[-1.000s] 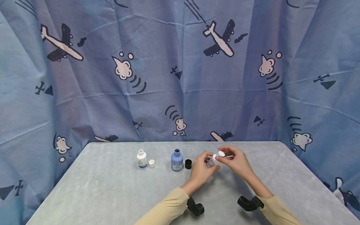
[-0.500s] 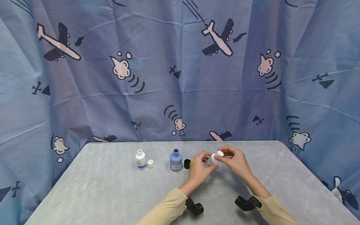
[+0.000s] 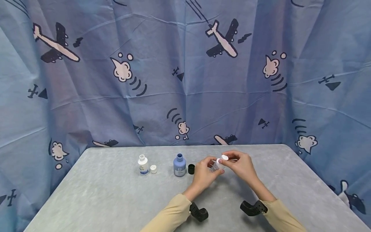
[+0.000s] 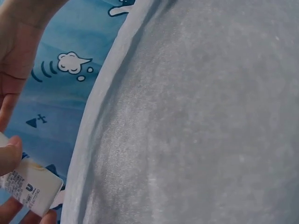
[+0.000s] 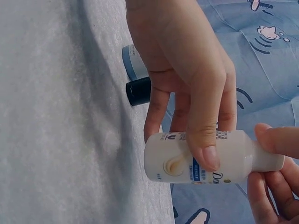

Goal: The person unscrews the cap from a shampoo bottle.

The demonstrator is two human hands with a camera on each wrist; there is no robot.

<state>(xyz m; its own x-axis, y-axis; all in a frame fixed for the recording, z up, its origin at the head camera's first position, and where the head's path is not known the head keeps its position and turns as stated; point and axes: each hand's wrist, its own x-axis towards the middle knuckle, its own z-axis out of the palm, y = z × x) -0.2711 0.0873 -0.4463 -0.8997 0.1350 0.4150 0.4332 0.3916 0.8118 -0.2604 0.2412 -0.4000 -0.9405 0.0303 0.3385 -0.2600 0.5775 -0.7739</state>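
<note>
My left hand (image 3: 203, 175) grips a small white bottle (image 5: 233, 156) with printed label, tilted above the table. Its thumb (image 5: 209, 157) lies across the label in the right wrist view. At the bottle's mouth end, my right hand (image 3: 240, 166) pinches the white cap (image 3: 224, 157) between thumb and fingers. Whether the cap is tight on the neck, I cannot tell. The bottle's base (image 4: 49, 196) shows at the lower left of the left wrist view. Left of the hands stand an uncapped blue bottle (image 3: 179, 167) and a black cap (image 3: 191, 169).
Farther left on the grey table (image 3: 116, 190) stands an uncapped white bottle (image 3: 143, 166), with a white cap (image 3: 153, 169) beside it. A blue curtain (image 3: 162, 80) with airplane prints hangs behind the table's back edge. Black wrist mounts (image 3: 198, 212) stick out near both cuffs.
The head view has turned slightly right, so the whole scene sits a little farther left. Both hands keep their hold on the bottle and cap, with hardly any visible movement.
</note>
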